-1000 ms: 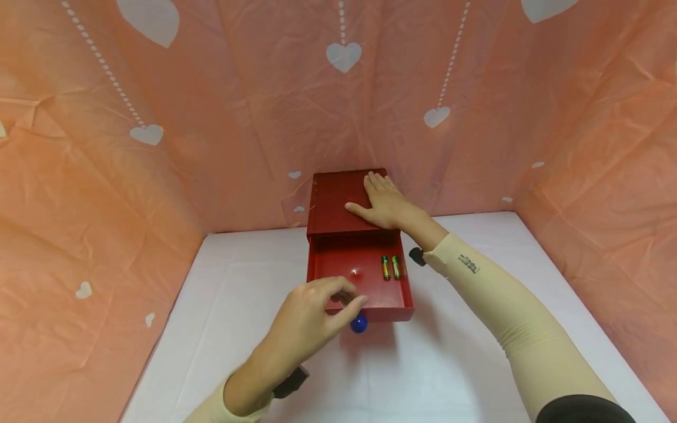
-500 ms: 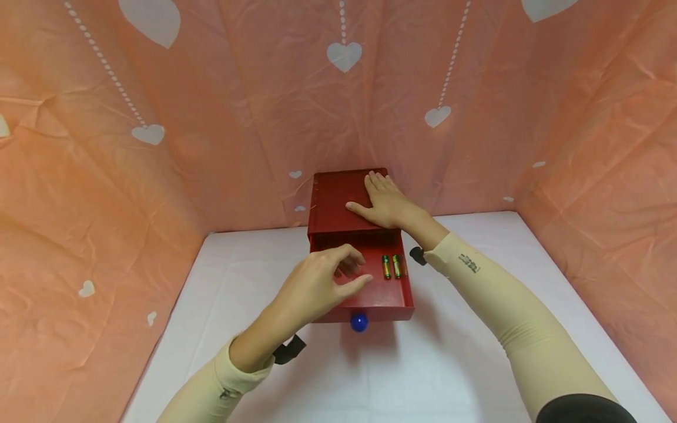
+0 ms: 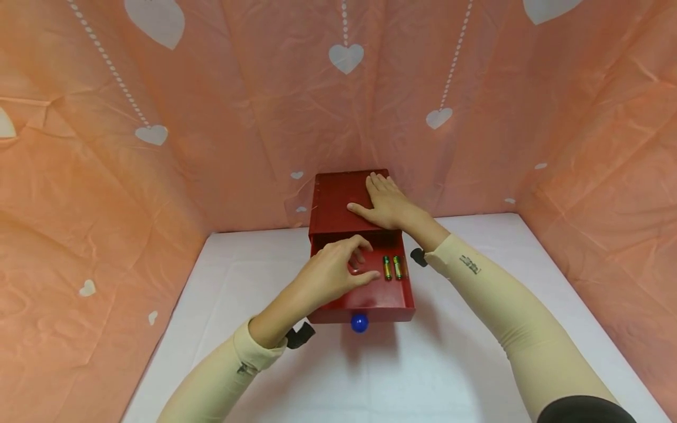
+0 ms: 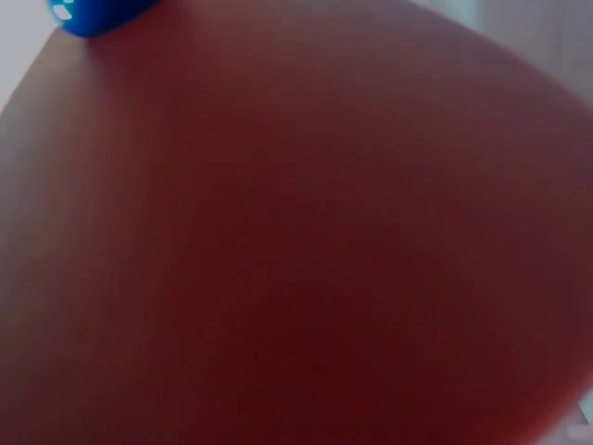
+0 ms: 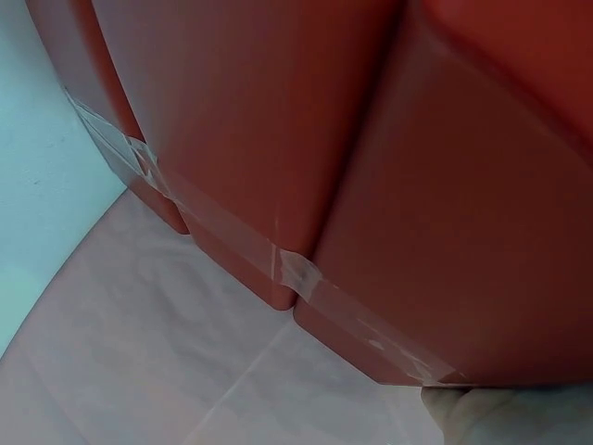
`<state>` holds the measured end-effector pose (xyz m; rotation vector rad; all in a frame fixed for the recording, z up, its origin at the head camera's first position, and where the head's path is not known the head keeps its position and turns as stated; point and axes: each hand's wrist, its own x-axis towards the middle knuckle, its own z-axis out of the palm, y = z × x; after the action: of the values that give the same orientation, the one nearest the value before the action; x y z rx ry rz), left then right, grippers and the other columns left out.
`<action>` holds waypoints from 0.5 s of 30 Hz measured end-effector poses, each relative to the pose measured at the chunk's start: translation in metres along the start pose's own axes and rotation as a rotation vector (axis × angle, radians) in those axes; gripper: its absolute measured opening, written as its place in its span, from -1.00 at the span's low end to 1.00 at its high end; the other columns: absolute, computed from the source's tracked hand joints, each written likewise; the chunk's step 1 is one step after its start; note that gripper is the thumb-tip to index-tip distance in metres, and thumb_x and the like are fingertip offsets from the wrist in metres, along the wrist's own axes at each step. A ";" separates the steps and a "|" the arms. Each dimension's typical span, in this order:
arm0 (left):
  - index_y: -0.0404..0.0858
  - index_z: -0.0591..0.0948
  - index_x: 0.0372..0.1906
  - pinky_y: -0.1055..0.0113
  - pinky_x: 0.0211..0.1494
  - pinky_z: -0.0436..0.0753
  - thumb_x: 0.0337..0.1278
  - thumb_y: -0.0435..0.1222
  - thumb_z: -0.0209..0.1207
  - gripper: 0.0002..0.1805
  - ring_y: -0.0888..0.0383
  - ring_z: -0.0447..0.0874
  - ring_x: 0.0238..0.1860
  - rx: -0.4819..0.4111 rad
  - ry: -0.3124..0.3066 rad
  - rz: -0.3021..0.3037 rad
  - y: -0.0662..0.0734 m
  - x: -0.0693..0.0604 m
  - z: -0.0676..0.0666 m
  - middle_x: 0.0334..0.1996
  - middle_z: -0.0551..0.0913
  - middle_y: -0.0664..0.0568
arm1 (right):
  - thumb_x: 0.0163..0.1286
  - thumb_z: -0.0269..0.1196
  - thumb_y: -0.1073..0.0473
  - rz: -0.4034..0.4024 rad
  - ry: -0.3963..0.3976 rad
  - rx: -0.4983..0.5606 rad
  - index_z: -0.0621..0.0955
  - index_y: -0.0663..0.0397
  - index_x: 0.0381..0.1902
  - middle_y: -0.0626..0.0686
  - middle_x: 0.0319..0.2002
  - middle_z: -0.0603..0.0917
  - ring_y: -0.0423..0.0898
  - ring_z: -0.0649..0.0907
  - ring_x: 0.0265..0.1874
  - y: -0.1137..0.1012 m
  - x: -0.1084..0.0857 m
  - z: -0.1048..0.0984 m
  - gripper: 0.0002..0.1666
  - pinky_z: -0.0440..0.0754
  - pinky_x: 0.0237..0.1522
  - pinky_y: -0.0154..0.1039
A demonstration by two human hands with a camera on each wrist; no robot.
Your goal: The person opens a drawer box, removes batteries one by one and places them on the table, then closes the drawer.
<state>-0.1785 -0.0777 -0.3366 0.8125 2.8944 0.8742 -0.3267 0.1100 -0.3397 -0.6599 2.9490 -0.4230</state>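
Note:
A red box [image 3: 338, 202] stands at the back of the table with its drawer [image 3: 388, 298] pulled out toward me. Two green-and-gold batteries [image 3: 392, 268] lie side by side at the drawer's right. My left hand [image 3: 330, 273] hovers over the drawer's left part, fingers loosely bent, thumb apart, nothing visible between them. A round blue knob [image 3: 359, 322] sits on the drawer front; the left wrist view catches the knob [image 4: 97, 14] at its top edge. My right hand [image 3: 388, 205] rests flat on the box top, fingers spread.
Clear tape [image 5: 241, 227] runs along the box's side in the right wrist view. A white cloth [image 3: 254, 258] covers the table. Pink hangings with hearts [image 3: 254, 117] enclose it at the back and both sides.
My left hand has risen from near the knob and moved forward and slightly right, over the drawer. My right hand stays on the box; the batteries and drawer have not moved.

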 end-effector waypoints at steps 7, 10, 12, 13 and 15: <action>-0.16 0.61 0.26 0.24 -0.10 0.73 0.23 -0.02 0.54 -0.40 0.19 0.70 -0.19 0.006 -0.053 -0.024 -0.004 0.010 0.003 -0.17 0.75 0.06 | 0.65 -0.11 -0.50 0.002 0.000 0.009 -0.11 0.34 0.72 0.31 0.74 -0.18 0.17 -0.20 0.74 -0.001 -0.001 0.000 0.19 -0.34 0.71 0.04; -0.14 0.58 0.32 0.21 -0.11 0.73 0.23 -0.01 0.54 -0.35 0.19 0.71 -0.21 0.012 -0.086 -0.028 -0.004 0.012 0.004 -0.18 0.75 0.07 | 0.65 -0.10 -0.49 0.002 0.001 0.010 -0.11 0.34 0.72 0.31 0.74 -0.18 0.17 -0.20 0.74 -0.001 -0.001 0.000 0.19 -0.35 0.71 0.03; -0.14 0.56 0.36 0.20 -0.10 0.73 0.22 -0.01 0.54 -0.31 0.18 0.71 -0.21 0.020 -0.108 -0.033 -0.004 0.013 0.005 -0.19 0.75 0.07 | 0.65 -0.09 -0.48 -0.002 0.002 0.012 -0.11 0.35 0.71 0.32 0.73 -0.18 0.18 -0.20 0.74 -0.001 0.000 0.001 0.19 -0.35 0.71 0.04; -0.14 0.55 0.37 0.20 -0.10 0.74 0.22 0.00 0.54 -0.30 0.18 0.72 -0.20 0.023 -0.118 -0.034 -0.004 0.013 0.006 -0.20 0.75 0.07 | 0.65 -0.09 -0.48 -0.003 0.003 0.011 -0.11 0.35 0.71 0.32 0.73 -0.18 0.18 -0.19 0.74 0.000 0.000 0.001 0.19 -0.35 0.71 0.04; -0.14 0.54 0.37 0.20 -0.11 0.74 0.23 0.02 0.53 -0.29 0.17 0.72 -0.20 0.030 -0.131 -0.043 -0.003 0.014 0.008 -0.21 0.75 0.07 | 0.65 -0.08 -0.48 -0.002 0.004 0.008 -0.11 0.36 0.71 0.33 0.73 -0.18 0.19 -0.19 0.74 0.000 0.001 0.001 0.19 -0.35 0.71 0.04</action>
<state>-0.1907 -0.0693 -0.3427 0.7756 2.8068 0.7457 -0.3273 0.1095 -0.3403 -0.6618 2.9492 -0.4371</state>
